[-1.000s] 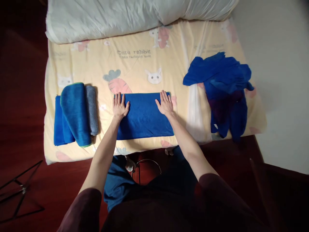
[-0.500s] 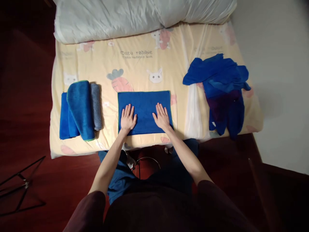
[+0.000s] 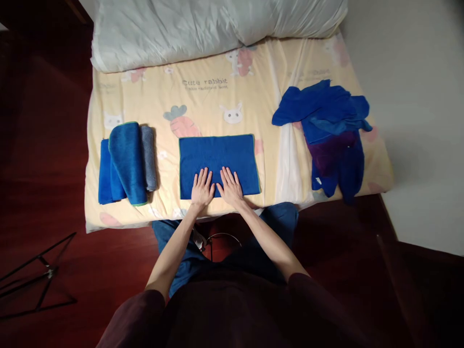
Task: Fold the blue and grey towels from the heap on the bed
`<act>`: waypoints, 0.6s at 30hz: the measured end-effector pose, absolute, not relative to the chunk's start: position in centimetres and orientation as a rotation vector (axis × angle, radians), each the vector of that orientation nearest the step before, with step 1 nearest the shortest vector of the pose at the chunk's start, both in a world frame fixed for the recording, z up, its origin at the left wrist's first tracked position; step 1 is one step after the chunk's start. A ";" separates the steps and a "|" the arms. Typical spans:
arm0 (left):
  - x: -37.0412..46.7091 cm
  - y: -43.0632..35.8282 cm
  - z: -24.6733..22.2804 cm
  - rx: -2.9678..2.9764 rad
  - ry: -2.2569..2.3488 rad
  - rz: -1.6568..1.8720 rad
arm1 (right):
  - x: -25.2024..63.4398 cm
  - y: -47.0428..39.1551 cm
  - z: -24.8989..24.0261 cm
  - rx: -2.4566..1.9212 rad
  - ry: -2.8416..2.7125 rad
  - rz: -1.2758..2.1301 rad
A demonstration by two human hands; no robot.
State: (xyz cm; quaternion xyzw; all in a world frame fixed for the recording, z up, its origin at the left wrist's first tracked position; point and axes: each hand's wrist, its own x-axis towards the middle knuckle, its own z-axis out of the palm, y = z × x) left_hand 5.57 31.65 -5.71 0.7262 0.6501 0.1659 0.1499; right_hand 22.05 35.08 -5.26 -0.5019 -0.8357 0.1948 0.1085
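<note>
A blue cloth (image 3: 221, 152) with green edging lies flat on the yellow patterned bed cover (image 3: 203, 113), close to its front edge. My left hand (image 3: 203, 188) rests palm down on the lower middle of the cloth, fingers spread. Just to the right, my right hand (image 3: 230, 187) also lies flat on it, thumb near my left hand. Neither hand holds anything. To the left are folded or rolled cloths: a bright blue one (image 3: 107, 174), a teal-blue one with green trim (image 3: 128, 162) and a grey one (image 3: 149, 157).
A loose heap of blue cloths (image 3: 326, 108) with a purple one (image 3: 328, 152) lies at the right of the bed. A pale quilt (image 3: 203, 31) is bunched across the back. A black metal stand (image 3: 47, 270) is on the floor at the left.
Both hands have slid toward the front edge, and my right hand has moved left, closer to my left hand. The view has shifted slightly.
</note>
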 end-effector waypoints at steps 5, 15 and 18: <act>1.1 28.0 -5.8 1.933 2.045 0.517 | 27.9 34.3 -5.3 -1.550 -2.416 0.559; -4.3 22.0 -5.7 1.777 2.089 0.688 | 37.4 31.7 -5.6 -1.605 -2.144 0.577; -4.7 21.1 -5.3 1.628 2.084 0.781 | 39.0 30.7 -6.0 -1.753 -1.733 0.672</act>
